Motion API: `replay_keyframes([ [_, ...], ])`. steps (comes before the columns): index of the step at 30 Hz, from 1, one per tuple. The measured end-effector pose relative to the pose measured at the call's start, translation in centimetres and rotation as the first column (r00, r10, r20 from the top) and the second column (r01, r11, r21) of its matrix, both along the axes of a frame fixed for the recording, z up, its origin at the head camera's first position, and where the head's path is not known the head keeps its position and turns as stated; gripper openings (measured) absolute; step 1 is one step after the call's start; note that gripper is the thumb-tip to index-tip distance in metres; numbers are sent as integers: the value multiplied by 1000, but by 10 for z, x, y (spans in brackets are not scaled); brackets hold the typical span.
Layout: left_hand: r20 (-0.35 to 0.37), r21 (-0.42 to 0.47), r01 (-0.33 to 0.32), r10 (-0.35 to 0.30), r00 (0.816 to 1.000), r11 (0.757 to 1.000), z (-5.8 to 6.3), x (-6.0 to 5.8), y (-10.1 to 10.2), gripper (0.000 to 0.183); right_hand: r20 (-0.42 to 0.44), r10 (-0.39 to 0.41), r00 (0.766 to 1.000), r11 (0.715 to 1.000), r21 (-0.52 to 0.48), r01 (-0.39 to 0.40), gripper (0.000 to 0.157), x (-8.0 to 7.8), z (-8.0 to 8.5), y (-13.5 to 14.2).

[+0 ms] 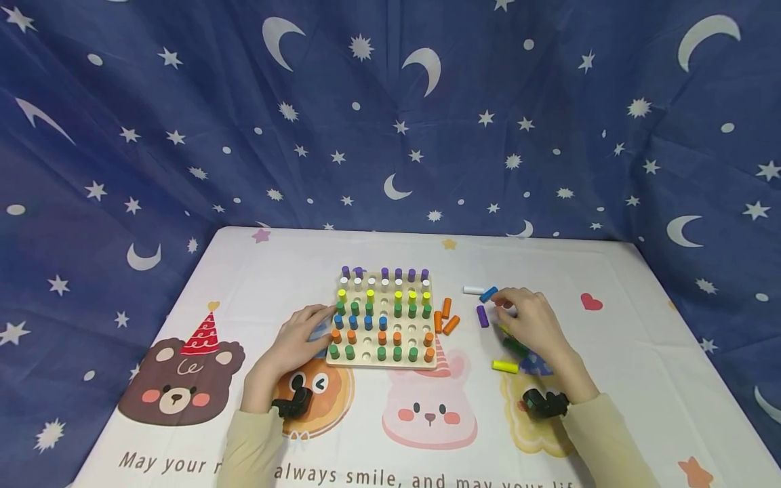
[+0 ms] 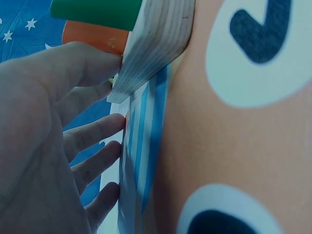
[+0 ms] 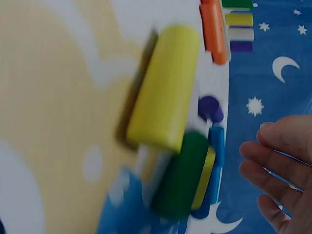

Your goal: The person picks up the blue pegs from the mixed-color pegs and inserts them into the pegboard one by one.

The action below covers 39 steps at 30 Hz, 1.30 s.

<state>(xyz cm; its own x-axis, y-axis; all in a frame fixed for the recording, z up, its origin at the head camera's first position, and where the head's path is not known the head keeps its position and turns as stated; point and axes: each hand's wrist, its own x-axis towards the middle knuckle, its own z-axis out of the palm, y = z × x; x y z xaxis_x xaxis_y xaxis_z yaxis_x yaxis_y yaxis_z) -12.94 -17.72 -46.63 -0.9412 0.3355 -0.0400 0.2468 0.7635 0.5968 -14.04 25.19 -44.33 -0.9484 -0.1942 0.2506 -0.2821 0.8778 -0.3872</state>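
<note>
A wooden pegboard (image 1: 390, 364) lies on the table with rows of purple, white, yellow, green, blue and orange pegs and some bare holes. My left hand (image 1: 299, 339) rests at its left edge; in the left wrist view the thumb touches the board's corner beside an orange peg (image 2: 95, 36). To the right, my right hand (image 1: 532, 322) is above loose pegs, fingers loosely bent and nothing seen between them. Near its fingertips lie a blue peg (image 1: 488, 294), a white peg (image 1: 472, 290) and a purple peg (image 1: 483, 316). A green peg (image 3: 180, 178) is partly under the hand.
Several loose orange pegs (image 1: 451, 325) lie against and beside the board's right side. A yellow peg (image 1: 505, 366) is nearer the front. The white tablecloth (image 1: 293, 271) has printed cartoon animals. A blue curtain (image 1: 390, 135) with moons and stars hangs behind the table.
</note>
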Motion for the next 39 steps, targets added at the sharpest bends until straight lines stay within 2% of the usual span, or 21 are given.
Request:
replay_keyframes([
  [7,-10,-3,1,-1,1000,1000,-1,-1,-1,55,72,-22,997,999,32,20,24,-8,1,15],
  [12,-9,-1,3,-3,1000,1000,0,0,0,54,89,-4,996,998,62,-2,24,-16,0,22],
  [19,-75,43,19,-16,997,999,1,3,0,54,84,28,996,994,106,-37,24,-29,-3,27],
  [27,-8,5,6,-6,1000,1000,0,1,0,55,80,30,996,989,145,-41,25,-37,-8,28],
  [39,-10,-6,6,-6,1000,1000,-1,0,0,56,77,38,996,983,177,-51,23,-47,-17,29],
])
